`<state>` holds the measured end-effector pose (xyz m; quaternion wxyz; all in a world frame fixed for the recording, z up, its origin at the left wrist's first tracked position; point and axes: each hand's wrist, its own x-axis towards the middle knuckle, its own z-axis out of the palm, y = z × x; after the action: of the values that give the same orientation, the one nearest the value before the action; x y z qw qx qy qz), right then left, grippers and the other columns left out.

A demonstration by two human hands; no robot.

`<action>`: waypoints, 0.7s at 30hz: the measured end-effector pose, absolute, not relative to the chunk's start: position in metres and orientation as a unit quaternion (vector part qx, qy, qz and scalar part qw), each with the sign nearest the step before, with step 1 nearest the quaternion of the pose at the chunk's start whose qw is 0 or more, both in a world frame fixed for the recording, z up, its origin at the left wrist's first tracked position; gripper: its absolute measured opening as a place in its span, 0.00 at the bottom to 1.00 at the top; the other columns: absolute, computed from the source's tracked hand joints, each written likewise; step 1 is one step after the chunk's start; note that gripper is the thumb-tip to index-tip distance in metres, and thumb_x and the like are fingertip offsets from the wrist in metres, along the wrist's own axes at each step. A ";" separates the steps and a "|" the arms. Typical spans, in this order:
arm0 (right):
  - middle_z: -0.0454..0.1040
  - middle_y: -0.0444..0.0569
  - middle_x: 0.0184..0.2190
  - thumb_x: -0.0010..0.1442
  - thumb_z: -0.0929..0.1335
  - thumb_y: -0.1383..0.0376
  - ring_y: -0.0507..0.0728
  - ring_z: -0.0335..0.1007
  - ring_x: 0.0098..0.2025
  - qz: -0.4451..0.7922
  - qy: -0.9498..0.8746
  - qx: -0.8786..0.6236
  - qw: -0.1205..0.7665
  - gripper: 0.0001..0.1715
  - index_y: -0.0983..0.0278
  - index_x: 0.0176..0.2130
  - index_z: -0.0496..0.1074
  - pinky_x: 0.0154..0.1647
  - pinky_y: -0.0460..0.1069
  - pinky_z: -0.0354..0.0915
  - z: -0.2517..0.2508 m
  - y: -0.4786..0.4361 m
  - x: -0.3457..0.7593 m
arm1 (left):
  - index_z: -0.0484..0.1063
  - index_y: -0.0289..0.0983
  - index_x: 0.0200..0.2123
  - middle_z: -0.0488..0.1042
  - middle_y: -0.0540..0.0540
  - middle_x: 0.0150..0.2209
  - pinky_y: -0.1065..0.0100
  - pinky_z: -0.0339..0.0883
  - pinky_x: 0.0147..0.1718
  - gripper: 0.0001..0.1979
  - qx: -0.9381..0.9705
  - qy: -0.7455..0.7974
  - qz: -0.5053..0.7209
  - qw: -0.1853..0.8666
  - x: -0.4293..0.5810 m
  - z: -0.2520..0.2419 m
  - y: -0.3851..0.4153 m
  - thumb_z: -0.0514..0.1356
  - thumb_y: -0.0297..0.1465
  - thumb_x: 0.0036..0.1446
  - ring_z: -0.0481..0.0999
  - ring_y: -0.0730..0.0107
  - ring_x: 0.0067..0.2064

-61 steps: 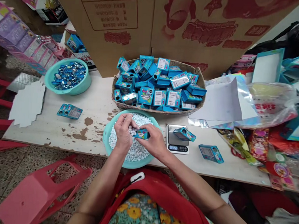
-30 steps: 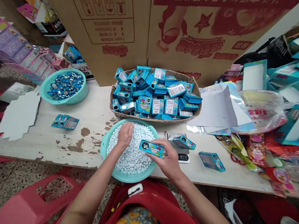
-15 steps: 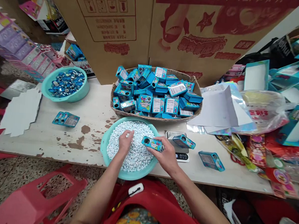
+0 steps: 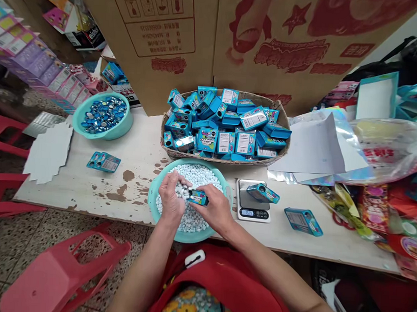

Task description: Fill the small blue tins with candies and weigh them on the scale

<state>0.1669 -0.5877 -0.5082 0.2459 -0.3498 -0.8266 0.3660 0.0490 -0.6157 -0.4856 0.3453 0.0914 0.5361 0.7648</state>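
My left hand (image 4: 172,196) is cupped around a small heap of white candies (image 4: 182,191) above the turquoise basin (image 4: 152,200). Many more white candies (image 4: 194,224) fill that basin. My right hand (image 4: 215,207) grips a small blue candy box (image 4: 198,197), tilted with its end against the candies in the left palm. To the right, a digital scale (image 4: 243,199) carries another blue box (image 4: 263,193), lying over its right edge. One more blue box (image 4: 303,221) rests on the table further right.
A cardboard tray (image 4: 225,159) heaped with blue boxes stands behind the basin. At left are a turquoise bowl (image 4: 126,126) of blue and silver lids, flat blue boxes (image 4: 104,161) and white card sheets (image 4: 49,152). Papers (image 4: 310,147) and plastic bags (image 4: 387,146) lie at right.
My left hand has come up out of the candies with a handful and turned palm up. The box in my right hand has moved left to meet it. The view has shifted slightly.
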 end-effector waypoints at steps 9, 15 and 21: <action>0.73 0.49 0.37 0.51 0.74 0.63 0.61 0.69 0.41 0.375 -0.817 -0.349 0.263 0.18 0.62 0.41 0.69 0.40 0.52 0.64 -0.502 -0.584 0.172 | 0.63 0.35 0.24 0.66 0.52 0.21 0.73 0.62 0.22 0.17 0.067 0.555 0.764 0.321 0.053 -0.480 -0.609 0.62 0.42 0.51 0.67 0.77 0.22; 0.73 0.48 0.36 0.50 0.73 0.66 0.60 0.69 0.40 0.390 -0.810 -0.340 0.277 0.16 0.61 0.40 0.69 0.39 0.51 0.64 -0.505 -0.584 0.173 | 0.63 0.35 0.21 0.64 0.53 0.18 0.72 0.63 0.24 0.20 0.095 0.573 0.747 0.324 0.059 -0.479 -0.607 0.61 0.44 0.52 0.68 0.76 0.21; 0.73 0.48 0.36 0.49 0.74 0.66 0.60 0.69 0.40 0.401 -0.800 -0.341 0.289 0.17 0.61 0.40 0.69 0.40 0.52 0.64 -0.503 -0.585 0.172 | 0.64 0.34 0.17 0.65 0.51 0.17 0.70 0.65 0.27 0.22 0.109 0.599 0.740 0.286 0.062 -0.475 -0.607 0.60 0.44 0.54 0.68 0.75 0.22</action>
<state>0.1717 -0.5845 -0.5031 0.2891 -0.3408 -0.7998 0.4008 0.0617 -0.6074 -0.4748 0.2859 0.1091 0.5994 0.7396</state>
